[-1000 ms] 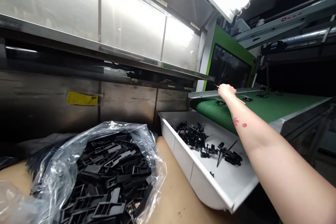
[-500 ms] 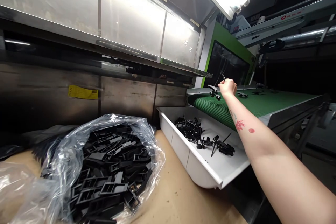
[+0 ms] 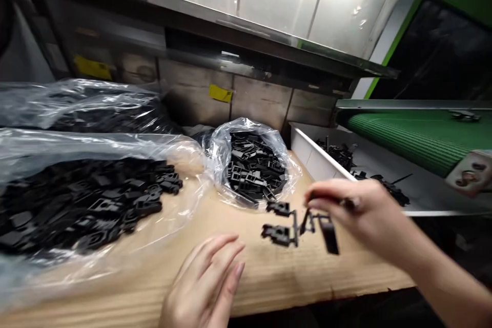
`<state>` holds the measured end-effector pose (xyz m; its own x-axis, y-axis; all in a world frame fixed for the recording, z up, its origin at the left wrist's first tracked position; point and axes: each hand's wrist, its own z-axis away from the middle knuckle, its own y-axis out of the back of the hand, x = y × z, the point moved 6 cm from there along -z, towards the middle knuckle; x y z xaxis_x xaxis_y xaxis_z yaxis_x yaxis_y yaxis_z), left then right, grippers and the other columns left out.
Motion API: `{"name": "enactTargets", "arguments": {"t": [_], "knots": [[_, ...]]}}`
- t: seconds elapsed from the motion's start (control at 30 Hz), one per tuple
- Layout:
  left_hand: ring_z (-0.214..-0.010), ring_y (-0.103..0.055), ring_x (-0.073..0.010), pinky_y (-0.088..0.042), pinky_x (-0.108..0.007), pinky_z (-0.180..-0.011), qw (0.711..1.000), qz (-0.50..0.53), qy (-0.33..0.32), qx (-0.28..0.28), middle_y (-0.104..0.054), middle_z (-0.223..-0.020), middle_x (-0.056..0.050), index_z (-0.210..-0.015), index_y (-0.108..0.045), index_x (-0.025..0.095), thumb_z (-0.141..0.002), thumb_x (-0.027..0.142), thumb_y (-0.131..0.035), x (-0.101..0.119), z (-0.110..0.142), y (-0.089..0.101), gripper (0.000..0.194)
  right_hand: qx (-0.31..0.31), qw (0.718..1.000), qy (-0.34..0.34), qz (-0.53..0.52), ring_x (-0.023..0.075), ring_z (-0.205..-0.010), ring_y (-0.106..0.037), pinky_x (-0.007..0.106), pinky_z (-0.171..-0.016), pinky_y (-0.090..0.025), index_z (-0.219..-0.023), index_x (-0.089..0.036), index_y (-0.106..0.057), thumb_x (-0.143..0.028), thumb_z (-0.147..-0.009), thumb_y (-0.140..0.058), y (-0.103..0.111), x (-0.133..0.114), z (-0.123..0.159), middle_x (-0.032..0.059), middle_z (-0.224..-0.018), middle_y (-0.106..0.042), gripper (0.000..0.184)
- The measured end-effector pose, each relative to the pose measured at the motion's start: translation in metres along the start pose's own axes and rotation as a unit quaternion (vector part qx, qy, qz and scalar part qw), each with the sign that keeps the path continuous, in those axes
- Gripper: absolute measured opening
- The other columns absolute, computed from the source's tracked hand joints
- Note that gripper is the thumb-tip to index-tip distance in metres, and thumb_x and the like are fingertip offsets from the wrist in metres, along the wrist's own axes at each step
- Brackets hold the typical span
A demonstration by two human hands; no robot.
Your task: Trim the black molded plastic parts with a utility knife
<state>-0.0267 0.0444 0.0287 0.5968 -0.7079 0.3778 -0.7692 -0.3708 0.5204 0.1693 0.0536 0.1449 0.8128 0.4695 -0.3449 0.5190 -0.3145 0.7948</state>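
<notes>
My right hand (image 3: 351, 215) grips a black plastic moulded sprue (image 3: 295, 225) by its stem, with several parts branching off it, held above the wooden table (image 3: 292, 287). Two small blocky parts stick out on its left side, and a longer flat part hangs at the right. To the left of the sprue is my left hand (image 3: 205, 287), its fingers slightly bent and apart, nothing in them. Behind both hands, a clear plastic bag (image 3: 219, 156) stands open, full of black clip-like parts. Another open bag (image 3: 184, 154) on the left holds smaller black parts.
A white bin (image 3: 313, 156) with black pieces sits at the right, beneath the end of a green conveyor belt (image 3: 407, 136). More black parts (image 3: 465, 116) lie on the belt. A metal ledge (image 3: 238, 33) runs along the back, above a yellow label (image 3: 220, 93).
My right hand has come back from the conveyor to the table, carrying the black sprue. My left hand has entered the view. The camera has turned left, showing more bags.
</notes>
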Motion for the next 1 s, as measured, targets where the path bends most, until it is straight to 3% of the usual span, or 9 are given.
{"name": "enactTargets", "arguments": {"t": [0.13, 0.27, 0.33, 0.4, 0.5, 0.63, 0.83, 1.0], "knots": [[-0.120, -0.045, -0.0267, -0.042, -0.041, -0.095, 0.989, -0.075, 0.016, -0.125, -0.048, -0.131, -0.011, -0.125, -0.046, 0.020, -0.086, 0.026, -0.046, -0.002, -0.002, -0.010, 0.039, -0.115, 0.989, 0.096, -0.004, 0.0129, -0.062, -0.058, 0.022, -0.057, -0.042, -0.075, -0.016, -0.066, 0.003, -0.072, -0.051, -0.075, -0.025, -0.003, 0.0018, -0.065, -0.066, 0.024], [-0.115, -0.050, -0.0274, -0.041, -0.050, -0.093, 0.972, -0.099, 0.006, -0.215, -0.057, -0.123, -0.012, -0.118, -0.053, 0.019, -0.086, 0.019, -0.041, -0.002, -0.006, -0.025, 0.034, -0.184, 0.971, 0.154, 0.012, 0.0129, -0.053, -0.054, 0.021, -0.047, -0.033, -0.066, -0.016, -0.065, 0.002, -0.065, -0.055, -0.105, -0.040, -0.022, 0.0020, -0.059, -0.063, 0.021], [-0.112, -0.053, -0.0271, -0.040, -0.052, -0.093, 0.968, -0.108, 0.005, -0.227, -0.061, -0.118, -0.010, -0.115, -0.055, 0.019, -0.086, 0.015, -0.040, -0.004, -0.007, -0.029, 0.034, -0.190, 0.969, 0.159, 0.011, 0.0121, -0.051, -0.053, 0.021, -0.045, -0.031, -0.062, -0.016, -0.064, -0.004, -0.069, -0.058, -0.101, -0.040, -0.029, 0.0014, -0.056, -0.061, 0.015], [-0.113, -0.052, -0.0277, -0.042, -0.052, -0.091, 0.968, -0.119, -0.007, -0.223, -0.059, -0.121, -0.010, -0.117, -0.055, 0.019, -0.085, 0.015, -0.040, -0.004, -0.007, -0.030, 0.035, -0.176, 0.973, 0.151, -0.001, 0.0108, -0.056, -0.055, 0.019, -0.050, -0.036, -0.066, -0.017, -0.063, -0.010, -0.075, -0.059, -0.089, -0.032, -0.027, -0.0002, -0.059, -0.062, 0.013], [-0.117, -0.048, -0.0276, -0.043, -0.051, -0.092, 0.966, -0.137, -0.025, -0.219, -0.053, -0.127, -0.008, -0.121, -0.051, 0.019, -0.085, 0.018, -0.043, -0.005, -0.003, -0.031, 0.037, -0.109, 0.987, 0.117, -0.013, 0.0091, -0.061, -0.057, 0.018, -0.057, -0.042, -0.073, -0.017, -0.062, -0.012, -0.078, -0.058, -0.067, -0.010, -0.010, -0.0010, -0.067, -0.064, 0.009], [-0.119, -0.046, -0.0273, -0.043, -0.049, -0.092, 0.959, -0.170, -0.035, -0.223, -0.050, -0.130, -0.008, -0.124, -0.050, 0.017, -0.086, 0.023, -0.044, -0.006, 0.001, -0.034, 0.038, 0.006, 0.995, 0.104, -0.005, 0.0095, -0.047, -0.051, 0.020, -0.046, -0.041, -0.073, -0.013, -0.060, -0.008, -0.078, -0.054, -0.056, 0.010, 0.031, 0.0009, -0.055, -0.058, 0.008], [-0.119, -0.046, -0.0262, -0.042, -0.048, -0.094, 0.955, -0.186, -0.042, -0.225, -0.050, -0.130, -0.008, -0.126, -0.046, 0.019, -0.087, 0.025, -0.043, -0.007, 0.001, -0.034, 0.040, 0.095, 0.981, 0.170, 0.016, 0.0124, -0.052, -0.055, 0.023, -0.046, -0.044, -0.088, -0.013, -0.057, -0.001, -0.077, -0.048, -0.073, 0.007, 0.070, 0.0058, -0.065, -0.066, 0.018], [-0.124, -0.038, -0.0301, -0.041, -0.050, -0.094, 0.969, -0.151, 0.006, -0.197, -0.046, -0.134, -0.009, -0.121, -0.051, 0.020, -0.086, 0.026, -0.045, -0.008, 0.001, -0.029, 0.036, 0.185, 0.969, 0.130, 0.101, 0.0175, -0.072, -0.063, 0.030, -0.065, -0.050, -0.110, -0.016, -0.052, -0.001, -0.073, -0.060, -0.051, 0.036, 0.086, 0.0090, -0.085, -0.068, 0.040]]}}
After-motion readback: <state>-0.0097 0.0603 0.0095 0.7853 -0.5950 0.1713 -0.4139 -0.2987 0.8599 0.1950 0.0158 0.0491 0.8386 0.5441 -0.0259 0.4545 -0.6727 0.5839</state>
